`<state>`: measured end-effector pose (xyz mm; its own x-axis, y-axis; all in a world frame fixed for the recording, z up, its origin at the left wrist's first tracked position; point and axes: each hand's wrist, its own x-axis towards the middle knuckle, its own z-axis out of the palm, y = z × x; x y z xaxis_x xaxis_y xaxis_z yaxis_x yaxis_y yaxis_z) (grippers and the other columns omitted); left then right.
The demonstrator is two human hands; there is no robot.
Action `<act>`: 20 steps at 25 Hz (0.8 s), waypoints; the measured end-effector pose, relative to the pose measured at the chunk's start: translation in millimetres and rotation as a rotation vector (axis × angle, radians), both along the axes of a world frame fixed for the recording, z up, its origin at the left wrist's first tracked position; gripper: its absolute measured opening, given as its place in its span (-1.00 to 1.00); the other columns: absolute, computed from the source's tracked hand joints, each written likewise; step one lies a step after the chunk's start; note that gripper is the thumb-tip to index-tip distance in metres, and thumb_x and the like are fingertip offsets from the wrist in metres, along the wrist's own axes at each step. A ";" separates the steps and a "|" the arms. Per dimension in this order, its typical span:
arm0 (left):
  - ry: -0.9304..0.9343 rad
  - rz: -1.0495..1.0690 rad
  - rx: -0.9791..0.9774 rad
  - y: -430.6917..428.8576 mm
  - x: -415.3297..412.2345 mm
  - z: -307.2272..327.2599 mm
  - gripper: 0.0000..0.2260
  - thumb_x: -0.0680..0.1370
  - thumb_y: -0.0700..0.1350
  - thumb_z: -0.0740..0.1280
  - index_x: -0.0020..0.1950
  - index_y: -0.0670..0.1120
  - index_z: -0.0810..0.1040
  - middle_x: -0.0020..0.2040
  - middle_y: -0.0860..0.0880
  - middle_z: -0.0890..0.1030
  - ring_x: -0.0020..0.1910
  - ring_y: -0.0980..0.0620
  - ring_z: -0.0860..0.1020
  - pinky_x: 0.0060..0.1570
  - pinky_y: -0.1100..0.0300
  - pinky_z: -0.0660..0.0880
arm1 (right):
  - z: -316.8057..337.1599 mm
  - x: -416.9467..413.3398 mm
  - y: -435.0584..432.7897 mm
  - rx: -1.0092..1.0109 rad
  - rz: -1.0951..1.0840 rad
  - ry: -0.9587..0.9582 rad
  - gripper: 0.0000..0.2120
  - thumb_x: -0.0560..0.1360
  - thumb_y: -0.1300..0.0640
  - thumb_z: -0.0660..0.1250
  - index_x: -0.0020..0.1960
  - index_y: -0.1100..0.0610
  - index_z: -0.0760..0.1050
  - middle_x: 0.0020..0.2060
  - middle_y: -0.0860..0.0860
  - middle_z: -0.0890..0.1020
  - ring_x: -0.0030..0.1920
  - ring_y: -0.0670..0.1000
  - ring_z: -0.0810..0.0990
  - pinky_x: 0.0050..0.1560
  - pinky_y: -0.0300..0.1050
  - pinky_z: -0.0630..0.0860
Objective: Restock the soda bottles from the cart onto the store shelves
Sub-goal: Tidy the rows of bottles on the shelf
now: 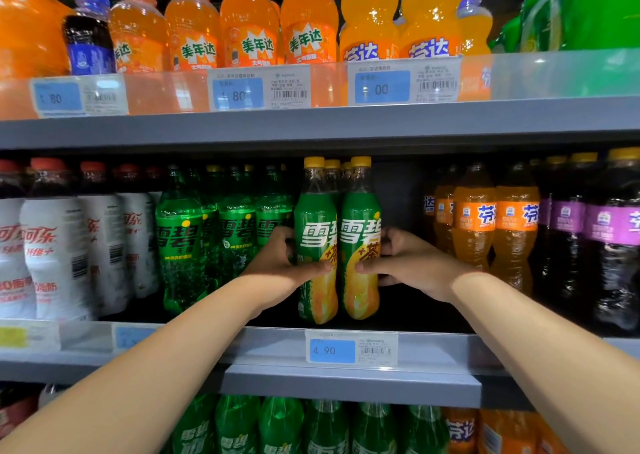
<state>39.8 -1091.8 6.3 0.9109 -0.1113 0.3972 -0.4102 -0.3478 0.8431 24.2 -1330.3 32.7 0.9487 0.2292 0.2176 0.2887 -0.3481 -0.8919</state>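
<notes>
At 9 o'clock on the middle shelf [346, 384], green bottles [180, 245] of clear fizzy drink; gripping one yellow-capped bottle [316, 242] with the left hand [277, 263], its touching twin [360, 238] with the right hand [412, 263]; both upright, caps toward 12 o'clock; at 3 o'clock, orange soda bottles [474, 225].

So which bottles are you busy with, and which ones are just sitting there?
Busy with:
left hand holding the left yellow-capped bottle
right hand holding the right yellow-capped bottle
middle shelf

Just sitting there:
green bottles
white cola bottles
orange bottles
purple-label bottles
</notes>
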 end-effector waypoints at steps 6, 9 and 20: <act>-0.019 0.040 0.072 2.3 -10.3 2.9 -0.31 0.06 0.36 0.56 0.07 0.27 0.35 0.07 0.21 0.67 0.04 0.13 0.65 0.06 0.00 0.62 | -1.6 3.8 -9.8 -0.067 -0.056 -0.067 -0.42 0.39 0.17 0.60 0.30 -0.02 0.40 0.06 -0.08 0.68 0.04 -0.10 0.66 -0.15 -0.18 0.65; -0.024 0.062 0.095 2.6 -10.1 4.0 -0.26 0.01 0.40 0.58 0.08 0.30 0.36 0.07 0.19 0.65 0.02 0.07 0.66 0.10 -0.08 0.61 | -2.4 3.2 -14.2 -0.116 -0.078 -0.110 -0.36 0.31 0.04 0.65 0.25 -0.12 0.37 0.06 -0.13 0.64 0.03 -0.11 0.64 -0.23 -0.20 0.66; 0.035 -0.080 0.054 6.6 -13.3 3.0 -0.44 0.24 0.21 0.62 0.10 0.18 0.43 0.07 0.15 0.67 -0.02 0.15 0.67 -0.03 0.10 0.65 | -0.6 -9.7 -21.5 -0.174 -0.105 -0.094 -0.43 0.29 0.01 0.67 0.15 -0.22 0.43 0.01 -0.21 0.66 0.04 -0.09 0.68 -0.09 -0.11 0.71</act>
<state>26.5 -1085.2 9.3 0.9116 -0.2051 0.3563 -0.4088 -0.3604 0.8384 14.5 -1351.8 32.1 0.9468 0.1719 0.2720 0.3217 -0.5274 -0.7864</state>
